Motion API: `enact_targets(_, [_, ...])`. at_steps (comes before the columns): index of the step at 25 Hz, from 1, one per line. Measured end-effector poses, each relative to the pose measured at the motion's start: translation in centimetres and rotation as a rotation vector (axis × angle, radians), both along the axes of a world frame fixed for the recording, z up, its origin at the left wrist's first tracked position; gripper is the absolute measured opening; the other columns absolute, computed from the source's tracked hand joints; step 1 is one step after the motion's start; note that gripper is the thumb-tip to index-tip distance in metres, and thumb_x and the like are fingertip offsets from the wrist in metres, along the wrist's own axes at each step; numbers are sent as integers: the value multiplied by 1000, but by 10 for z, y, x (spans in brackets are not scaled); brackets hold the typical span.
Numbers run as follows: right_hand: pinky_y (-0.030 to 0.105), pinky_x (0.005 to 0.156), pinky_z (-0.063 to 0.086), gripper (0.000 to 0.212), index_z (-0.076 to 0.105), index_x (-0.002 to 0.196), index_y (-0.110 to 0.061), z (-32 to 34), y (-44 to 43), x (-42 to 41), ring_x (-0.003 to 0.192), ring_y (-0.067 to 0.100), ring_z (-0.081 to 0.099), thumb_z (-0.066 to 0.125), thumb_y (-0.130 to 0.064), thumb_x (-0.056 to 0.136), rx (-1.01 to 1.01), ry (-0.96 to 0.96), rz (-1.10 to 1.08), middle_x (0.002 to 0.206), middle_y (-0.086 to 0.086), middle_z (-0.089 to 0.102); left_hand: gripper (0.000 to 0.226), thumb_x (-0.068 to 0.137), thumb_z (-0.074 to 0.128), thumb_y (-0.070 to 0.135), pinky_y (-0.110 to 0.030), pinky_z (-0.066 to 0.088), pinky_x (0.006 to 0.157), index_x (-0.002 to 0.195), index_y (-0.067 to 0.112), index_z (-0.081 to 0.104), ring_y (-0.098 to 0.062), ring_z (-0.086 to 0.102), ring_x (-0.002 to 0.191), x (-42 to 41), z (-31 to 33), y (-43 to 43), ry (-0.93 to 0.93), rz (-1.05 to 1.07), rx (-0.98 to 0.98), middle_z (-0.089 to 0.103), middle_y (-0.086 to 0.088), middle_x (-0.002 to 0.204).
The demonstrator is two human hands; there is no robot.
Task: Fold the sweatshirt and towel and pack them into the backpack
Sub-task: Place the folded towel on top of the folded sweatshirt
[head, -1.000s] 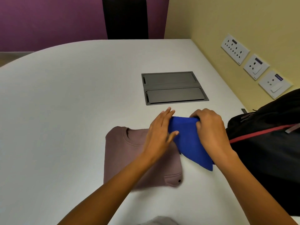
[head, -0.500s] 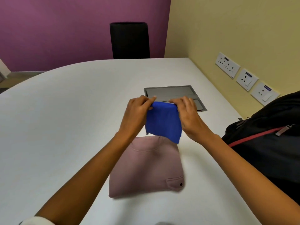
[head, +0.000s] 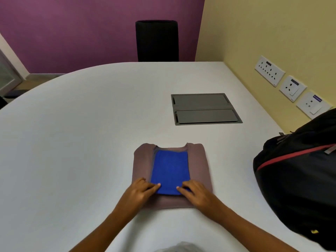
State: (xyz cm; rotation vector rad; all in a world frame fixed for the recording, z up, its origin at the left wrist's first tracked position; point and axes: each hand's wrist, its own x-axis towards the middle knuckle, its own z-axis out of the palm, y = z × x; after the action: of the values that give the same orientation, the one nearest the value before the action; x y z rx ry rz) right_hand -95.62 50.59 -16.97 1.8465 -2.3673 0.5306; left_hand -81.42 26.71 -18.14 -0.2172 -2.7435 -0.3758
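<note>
the folded towel lies lengthwise away from the person atop the folded sweatshirt on the worktop, the left hand and right hand each pinching a near corner in curled fingers, the backpack off to the right, nearer the right hand.

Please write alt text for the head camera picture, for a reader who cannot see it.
A person's left hand and right hand hold the near corners of a folded blue towel lying on a folded mauve sweatshirt on a white table. A black backpack sits at the right.
</note>
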Motion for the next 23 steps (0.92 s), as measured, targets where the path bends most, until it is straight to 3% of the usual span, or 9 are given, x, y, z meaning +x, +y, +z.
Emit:
enact_targets(2, [26,92,42,31,58,126,-4,-24,14,0,105,20,54,50,-9,97,4,68,8,116,8,51,58,63,87,12,-26,55,71,118,13,67,-20,63,82,15,-17,7,-65,-13,-7,70,-3,102])
enact_targets(4, [27,92,43,37,58,125,-6,-41,24,16,105,20,54,57,1,88,1,28,-24,116,6,53,30,89,63,23,-26,55,74,118,15,68,-15,60,89,22,-21,11,-77,9,41,69,0,105])
enact_targets(7, [27,87,45,33,63,112,-8,-29,12,8,98,17,55,49,1,84,-114,-20,-140,108,4,58,46,101,26,34,-25,54,76,113,17,67,-11,58,90,9,-2,16,-81,82,128,67,3,103])
enact_targets(11, [39,81,54,28,64,107,-4,-9,-38,-5,90,26,60,47,-2,84,-195,-224,-652,99,9,64,43,90,38,24,-34,55,86,125,13,60,-21,63,105,-34,12,25,-105,222,144,63,-5,122])
enact_targets(13, [41,94,45,24,59,113,-8,3,-64,-19,105,29,53,49,-19,95,47,-303,-880,110,9,62,51,91,38,26,-44,43,102,138,11,49,-30,50,128,-61,14,32,-204,398,87,47,-11,144])
enact_targets(16, [39,102,31,34,55,115,-14,12,-88,-33,122,29,40,47,-41,96,324,-492,-1007,122,5,59,58,99,19,38,-47,5,117,152,15,12,-28,6,148,-82,3,43,-437,555,41,2,-7,160])
enact_targets(17, [39,103,30,33,55,114,-14,12,-93,-37,124,30,38,50,-41,95,338,-537,-1015,121,4,60,60,98,11,41,-47,4,117,152,15,11,-28,6,147,-83,-2,43,-459,570,59,4,-7,160])
enact_targets(20, [35,100,28,26,55,118,-20,11,-101,-44,123,26,40,57,-31,94,136,-596,-1000,116,-1,61,67,99,7,44,-54,29,107,141,8,44,-32,41,135,-77,-19,43,-467,627,55,42,-10,147])
enact_targets(23, [31,95,28,22,55,116,-25,3,-96,-35,112,19,48,57,-29,94,42,-414,-992,113,-5,62,70,95,5,50,-52,16,112,147,11,32,-33,32,139,-77,-26,45,-439,715,96,35,-9,151])
